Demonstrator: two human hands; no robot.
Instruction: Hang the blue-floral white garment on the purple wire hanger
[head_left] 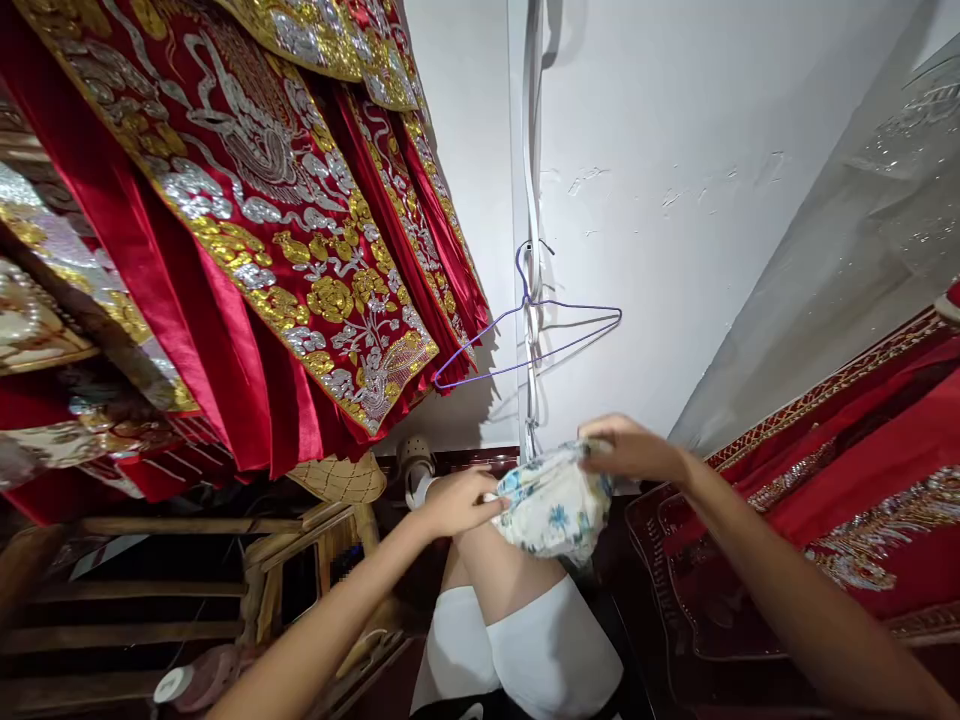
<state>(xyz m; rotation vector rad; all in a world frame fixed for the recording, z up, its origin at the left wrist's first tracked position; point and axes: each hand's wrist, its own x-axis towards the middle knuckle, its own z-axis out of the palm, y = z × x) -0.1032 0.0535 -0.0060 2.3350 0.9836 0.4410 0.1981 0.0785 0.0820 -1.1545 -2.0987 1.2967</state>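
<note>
A bunched white cloth with a blue floral print [559, 505] is stretched between my two hands, just above my knees. My left hand [466, 500] pinches its left edge, thumb on top. At the upper right edge, my right hand [621, 447] grips the fabric with bent fingers. Folds hide what kind of garment or cloth it is. Beyond my hands, a purple wire hanger [487, 325] hangs by its hook from white cables on the wall, with nothing on it.
Red garments with gold and silver embroidery [330, 250] hang at the left. A bamboo chair [255, 590] and a capped bottle [196, 680] stand at lower left. At the right lies red embroidered fabric [862, 500] near clear plastic sheeting [825, 230]. White cables [531, 150] run down the wall.
</note>
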